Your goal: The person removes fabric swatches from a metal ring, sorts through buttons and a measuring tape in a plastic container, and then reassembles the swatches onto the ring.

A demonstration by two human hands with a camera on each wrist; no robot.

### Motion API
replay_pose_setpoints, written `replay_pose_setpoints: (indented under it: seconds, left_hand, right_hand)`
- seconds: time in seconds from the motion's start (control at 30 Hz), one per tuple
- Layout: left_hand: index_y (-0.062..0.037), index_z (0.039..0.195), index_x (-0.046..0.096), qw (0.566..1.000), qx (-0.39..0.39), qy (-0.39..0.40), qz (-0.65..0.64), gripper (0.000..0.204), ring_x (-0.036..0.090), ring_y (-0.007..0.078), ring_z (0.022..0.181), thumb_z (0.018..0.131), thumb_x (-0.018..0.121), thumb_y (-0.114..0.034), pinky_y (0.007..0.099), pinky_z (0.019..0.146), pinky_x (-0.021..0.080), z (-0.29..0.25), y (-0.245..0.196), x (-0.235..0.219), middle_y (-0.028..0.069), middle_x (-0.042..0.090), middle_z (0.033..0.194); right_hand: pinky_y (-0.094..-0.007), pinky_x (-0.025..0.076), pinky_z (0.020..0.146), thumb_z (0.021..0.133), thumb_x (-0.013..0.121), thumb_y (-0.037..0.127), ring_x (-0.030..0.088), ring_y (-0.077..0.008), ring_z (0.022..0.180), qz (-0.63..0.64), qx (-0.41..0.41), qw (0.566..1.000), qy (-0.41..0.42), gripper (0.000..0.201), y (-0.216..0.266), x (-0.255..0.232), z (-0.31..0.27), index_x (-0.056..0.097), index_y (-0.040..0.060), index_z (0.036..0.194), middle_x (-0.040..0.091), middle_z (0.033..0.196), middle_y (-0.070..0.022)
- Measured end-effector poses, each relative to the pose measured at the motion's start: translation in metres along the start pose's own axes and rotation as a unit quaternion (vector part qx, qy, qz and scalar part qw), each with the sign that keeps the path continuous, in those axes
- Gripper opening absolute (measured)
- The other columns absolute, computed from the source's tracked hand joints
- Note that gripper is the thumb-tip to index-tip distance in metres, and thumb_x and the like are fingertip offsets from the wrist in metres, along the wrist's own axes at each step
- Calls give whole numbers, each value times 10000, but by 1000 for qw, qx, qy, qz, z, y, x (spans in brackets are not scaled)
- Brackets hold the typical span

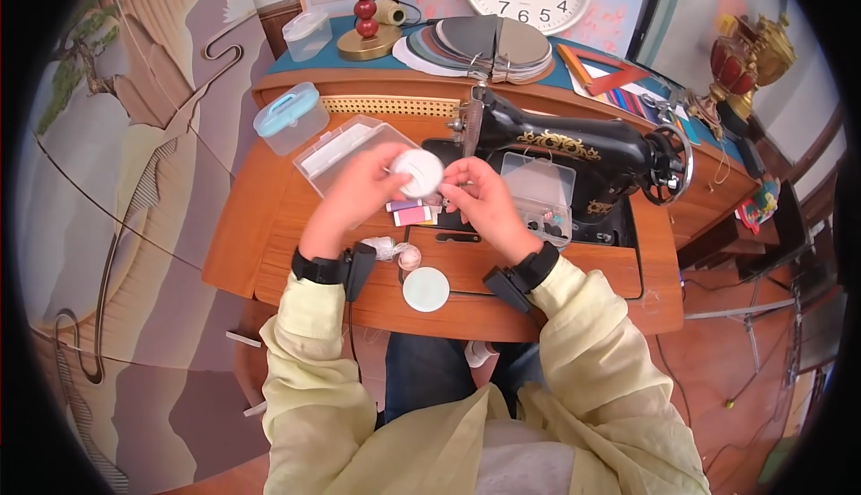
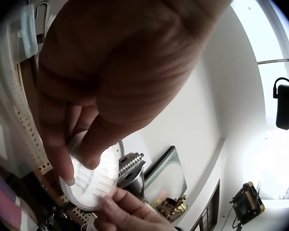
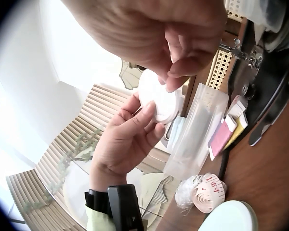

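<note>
A white round container is gripped by the left hand, thumb across its face; in the left wrist view the white disc shows fine ridges. My right hand has thumb and fingertips together at the container's edge; whether they pinch a fine thing there is too small to tell. In the right wrist view the right hand is above the disc, and the left hand holds it from below. A pale green round lid lies near the table's front edge.
The black sewing machine stands at the right, with an open clear box beside it. Another clear box lies behind the left hand. A rolled tape measure, colored cards and a blue-lidded box are on the table.
</note>
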State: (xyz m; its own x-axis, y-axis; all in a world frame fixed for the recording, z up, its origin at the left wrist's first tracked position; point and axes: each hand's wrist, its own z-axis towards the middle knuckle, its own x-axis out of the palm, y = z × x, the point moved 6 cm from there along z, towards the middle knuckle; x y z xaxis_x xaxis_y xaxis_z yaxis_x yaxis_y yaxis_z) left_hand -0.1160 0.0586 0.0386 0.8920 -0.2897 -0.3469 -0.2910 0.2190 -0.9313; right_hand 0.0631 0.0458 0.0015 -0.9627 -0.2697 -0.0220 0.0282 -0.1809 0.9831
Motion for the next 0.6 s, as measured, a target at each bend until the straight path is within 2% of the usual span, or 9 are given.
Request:
replay_pose_setpoints:
  seconds: [0.1, 0.17, 0.2, 0.3, 0.33, 0.37, 0.4, 0.5, 0.6]
  left_hand:
    - [-39, 1281, 547, 991, 3, -96, 95, 390, 629, 100, 844, 894, 594, -26, 242, 655, 535, 5, -6, -45, 41, 637, 1062]
    - [-36, 1282, 555, 975, -8, -109, 192, 402, 635, 138, 863, 883, 604, -52, 276, 687, 533, 9, -4, -63, 69, 645, 1076]
    - [-35, 1282, 559, 964, -15, -114, 240, 408, 638, 158, 873, 878, 609, -66, 293, 703, 532, 11, -1, -69, 84, 648, 1082]
    - [-22, 1177, 606, 953, -2, -135, 270, 364, 606, 388, 978, 827, 666, -102, 408, 858, 486, 21, 18, -72, 204, 643, 1057]
    - [-24, 1171, 610, 933, 12, -165, 319, 366, 605, 378, 984, 821, 676, -110, 410, 859, 484, 19, 19, -71, 200, 643, 1034]
    - [-26, 1165, 614, 909, 27, -193, 368, 369, 604, 367, 990, 815, 686, -118, 412, 859, 482, 16, 19, -68, 195, 644, 1011]
    - [-29, 1159, 619, 882, 42, -219, 415, 371, 603, 357, 996, 809, 696, -126, 413, 860, 480, 12, 18, -64, 191, 645, 988]
    - [-27, 1144, 623, 902, 74, -213, 367, 394, 591, 335, 998, 782, 728, -143, 406, 870, 473, -1, 3, -50, 167, 647, 932]
    - [-31, 1134, 638, 946, 141, -25, 292, 360, 611, 276, 876, 799, 727, -129, 358, 782, 500, -11, -8, -19, 128, 641, 890]
  right_hand:
    - [-258, 501, 611, 852, 708, 143, 616, -134, 706, -98, -1, 995, 18, 230, 2, 6, -2, 583, 15, 996, 637, 921, -70]
    - [-280, 509, 633, 826, 724, 130, 626, -164, 740, -212, -28, 975, 64, 233, -4, 12, -4, 596, 3, 973, 644, 953, -90]
    - [-331, 509, 674, 779, 753, 180, 634, -240, 812, -261, -14, 963, 72, 275, -2, 15, -9, 609, 24, 953, 642, 952, -112]
    - [-375, 499, 698, 739, 778, 281, 628, -296, 843, -360, -47, 913, 184, 354, 10, 32, -28, 612, 65, 964, 625, 942, -128]
    - [-410, 486, 732, 712, 786, 361, 618, -339, 876, -383, -18, 898, 218, 416, 12, 38, -35, 609, 98, 982, 605, 948, -134]
    - [-416, 486, 747, 691, 802, 379, 618, -329, 916, -410, 9, 878, 246, 457, 15, 44, -42, 607, 112, 1007, 595, 963, -125]
    - [-403, 492, 744, 693, 802, 399, 617, -317, 898, -426, -12, 868, 254, 489, 19, 49, -48, 603, 102, 1028, 587, 955, -120]
    - [-419, 501, 783, 604, 850, 386, 608, -315, 967, -488, -11, 832, 263, 652, 21, 62, -62, 557, 93, 1109, 586, 977, -105]
    - [-405, 511, 792, 567, 876, 342, 606, -322, 992, -520, -20, 815, 253, 727, 17, 69, -64, 513, 56, 1127, 593, 1010, -115]
